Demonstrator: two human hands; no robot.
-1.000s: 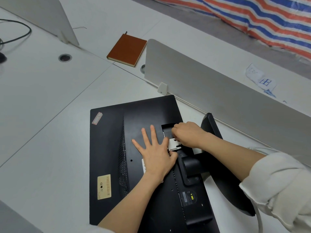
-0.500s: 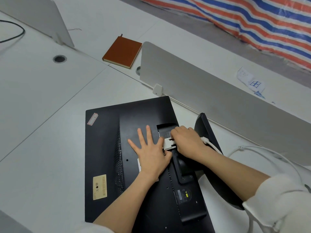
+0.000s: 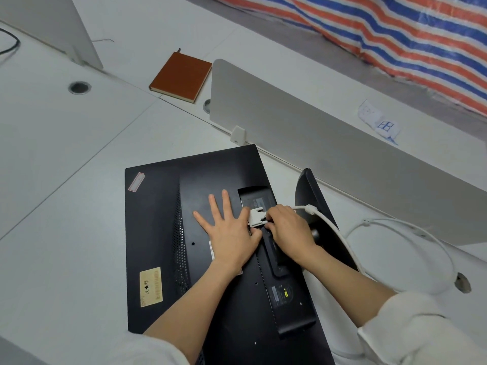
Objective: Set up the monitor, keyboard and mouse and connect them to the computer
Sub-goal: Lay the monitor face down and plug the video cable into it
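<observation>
**Ana:** Left hand (image 3: pixel 232 233) lies flat, fingers spread and straight, pressing on the back of the monitor (image 3: pixel 163 233), which lies face down on the desk (image 3: pixel 66 206). It holds nothing; it only steadies the panel.

**Ben:** And the right hand (image 3: pixel 287 227)?

**Ana:** Its fingers are curled around the white connector (image 3: pixel 256 216) at the recessed port bay near the stand neck. The white cable (image 3: pixel 395 225) runs from it over the stand base (image 3: pixel 316 204) and loops across the desk on the right.

**Ben:** Is the plug fully seated?

**Ana:** Hard to say, since the fingers cover the joint. It looks close to home, possibly at the thumbscrews.

**Ben:** How will it all handle?

**Ana:** I'd judge the connector stiff and its pins easy to bend, so grip the moulded shell, not the cable, and push straight in. The cable seems thick and springy, so it may tug sideways. The monitor looks fairly light but broad, with a fragile screen underneath; lift it by the side edges or the stand neck, never by pressing the panel's middle hard.

**Ben:** Anything else nearby?

**Ana:** A brown notebook (image 3: pixel 181 73) lies well apart, beyond the grey divider (image 3: pixel 316 133).
</observation>
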